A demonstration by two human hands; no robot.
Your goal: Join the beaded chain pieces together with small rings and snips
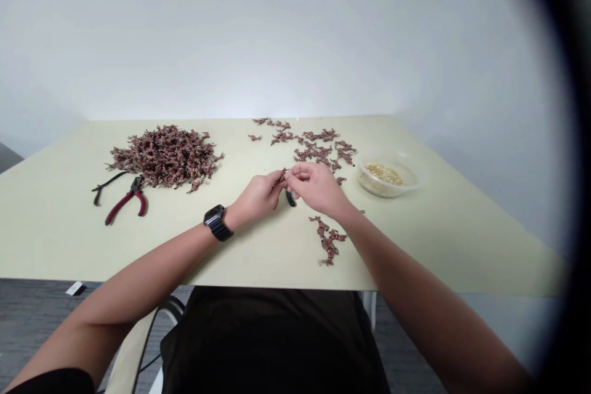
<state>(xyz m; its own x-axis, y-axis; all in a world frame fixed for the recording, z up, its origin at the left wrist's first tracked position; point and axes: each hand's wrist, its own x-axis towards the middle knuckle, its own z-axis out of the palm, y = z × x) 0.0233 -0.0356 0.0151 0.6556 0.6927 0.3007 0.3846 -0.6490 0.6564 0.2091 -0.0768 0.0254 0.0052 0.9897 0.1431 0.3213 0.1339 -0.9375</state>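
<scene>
My left hand [259, 194] and my right hand [314, 186] meet over the middle of the pale green table [55, 221]. Both are closed in a pinch on a small reddish-brown piece [282, 175] held between their fingertips. A dark tool tip or handle [290, 199] pokes down below my right hand. A black watch [217, 223] sits on my left wrist. A short string of the same brown pieces [327, 240] lies on the table just under my right forearm.
A big heap of brown pieces [167, 156] lies at the left, with red-handled pliers [127, 200] and a black tool [107, 184] beside it. Scattered brown pieces [318, 144] lie behind my hands. A clear bowl of small golden bits [385, 178] stands at the right.
</scene>
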